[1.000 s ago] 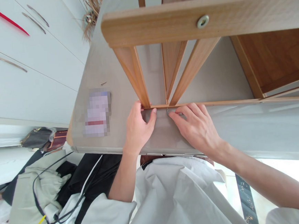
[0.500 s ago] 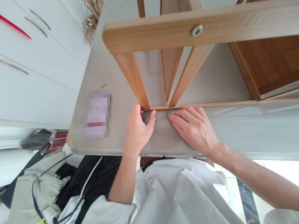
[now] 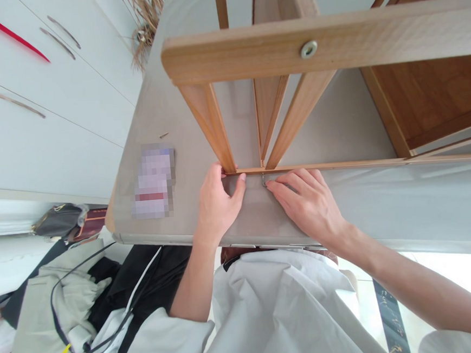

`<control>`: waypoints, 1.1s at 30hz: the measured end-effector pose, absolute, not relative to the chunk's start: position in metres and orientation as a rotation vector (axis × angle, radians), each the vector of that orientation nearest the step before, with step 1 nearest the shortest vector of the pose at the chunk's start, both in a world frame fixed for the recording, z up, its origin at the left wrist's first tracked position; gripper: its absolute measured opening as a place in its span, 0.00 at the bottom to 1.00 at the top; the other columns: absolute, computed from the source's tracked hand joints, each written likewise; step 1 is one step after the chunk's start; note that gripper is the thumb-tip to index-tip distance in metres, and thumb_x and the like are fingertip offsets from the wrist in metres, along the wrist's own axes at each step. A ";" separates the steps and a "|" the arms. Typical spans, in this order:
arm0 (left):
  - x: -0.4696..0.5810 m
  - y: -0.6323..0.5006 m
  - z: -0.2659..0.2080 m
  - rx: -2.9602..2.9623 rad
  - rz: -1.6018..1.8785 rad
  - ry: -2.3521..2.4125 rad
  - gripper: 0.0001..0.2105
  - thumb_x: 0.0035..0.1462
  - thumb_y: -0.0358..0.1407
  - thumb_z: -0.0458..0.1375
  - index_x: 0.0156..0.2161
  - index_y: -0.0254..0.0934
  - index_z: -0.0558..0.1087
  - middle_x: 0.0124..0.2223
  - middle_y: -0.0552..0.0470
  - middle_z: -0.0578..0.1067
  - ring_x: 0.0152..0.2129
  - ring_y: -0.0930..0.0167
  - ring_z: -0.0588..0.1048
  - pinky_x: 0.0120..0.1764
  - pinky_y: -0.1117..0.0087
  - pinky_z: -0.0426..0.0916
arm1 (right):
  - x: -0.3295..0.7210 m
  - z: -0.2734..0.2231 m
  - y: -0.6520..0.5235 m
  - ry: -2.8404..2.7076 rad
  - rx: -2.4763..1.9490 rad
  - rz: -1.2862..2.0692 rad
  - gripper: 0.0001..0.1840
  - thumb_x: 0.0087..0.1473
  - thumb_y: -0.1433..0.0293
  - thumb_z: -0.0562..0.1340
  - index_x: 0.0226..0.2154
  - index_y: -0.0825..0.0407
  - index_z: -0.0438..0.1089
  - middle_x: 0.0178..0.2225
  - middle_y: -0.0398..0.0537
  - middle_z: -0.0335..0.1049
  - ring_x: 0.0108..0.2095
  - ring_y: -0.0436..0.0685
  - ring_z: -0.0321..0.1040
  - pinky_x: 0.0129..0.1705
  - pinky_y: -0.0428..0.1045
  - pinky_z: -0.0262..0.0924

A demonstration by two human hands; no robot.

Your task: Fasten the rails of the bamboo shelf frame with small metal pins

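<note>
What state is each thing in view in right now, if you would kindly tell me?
Wooden frame: standing on the table
Bent metal piece: held by the right hand
Left hand: gripping the wooden frame
Small screw: lying loose
Cabinet doors: shut
Blurred rectangular object: lying flat

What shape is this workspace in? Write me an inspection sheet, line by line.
Surface: table with a smooth greyish cover.
Job's things: wooden frame resting on the table; bent metal piece against its lower rail.
Clutter: screw lying loose; pixelated object nearby, unreadable.
Grips: left hand around the lower rail, by the end post; right hand pinching the bent metal piece.
Cables: dark cable and white cable among piled fabric, off the table; on the table, nothing seen.
Surroundings: white cabinets, dried plant, bags.
</note>
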State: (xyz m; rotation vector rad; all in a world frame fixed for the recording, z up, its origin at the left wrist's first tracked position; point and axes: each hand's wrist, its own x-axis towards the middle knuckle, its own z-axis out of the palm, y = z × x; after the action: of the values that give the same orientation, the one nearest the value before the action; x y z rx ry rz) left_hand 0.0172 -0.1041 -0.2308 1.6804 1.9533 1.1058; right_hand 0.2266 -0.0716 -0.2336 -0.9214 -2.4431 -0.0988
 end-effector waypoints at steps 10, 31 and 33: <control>0.017 -0.104 -0.231 1.678 1.102 1.963 0.11 0.64 0.37 0.60 0.50 0.42 0.69 0.50 0.49 0.80 0.46 0.64 0.79 0.53 0.59 0.74 | 0.227 -0.229 -0.069 -2.481 -0.903 -0.176 0.14 0.60 0.84 0.60 0.43 0.52 0.74 0.40 0.49 0.77 0.41 0.56 0.67 0.44 0.52 0.56; 0.017 -0.104 -0.232 1.681 1.119 1.951 0.11 0.64 0.36 0.61 0.50 0.42 0.69 0.49 0.50 0.80 0.46 0.65 0.79 0.54 0.59 0.74 | 0.221 -0.213 -0.070 -2.590 -0.889 -0.404 0.10 0.62 0.81 0.60 0.39 0.53 0.75 0.36 0.49 0.76 0.40 0.57 0.63 0.43 0.53 0.54; 0.017 -0.104 -0.232 1.686 1.118 1.951 0.11 0.64 0.36 0.61 0.50 0.42 0.69 0.49 0.50 0.80 0.46 0.65 0.79 0.55 0.59 0.73 | 0.220 -0.213 -0.070 -2.588 -0.899 -0.409 0.10 0.62 0.82 0.60 0.39 0.53 0.75 0.36 0.49 0.76 0.39 0.57 0.62 0.42 0.53 0.54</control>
State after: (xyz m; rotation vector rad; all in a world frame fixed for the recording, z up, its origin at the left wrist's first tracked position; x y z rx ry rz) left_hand 0.0170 -0.1036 -0.2325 1.6862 1.9513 1.1183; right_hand 0.2204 -0.0702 -0.2130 -0.8987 -2.5884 -0.4091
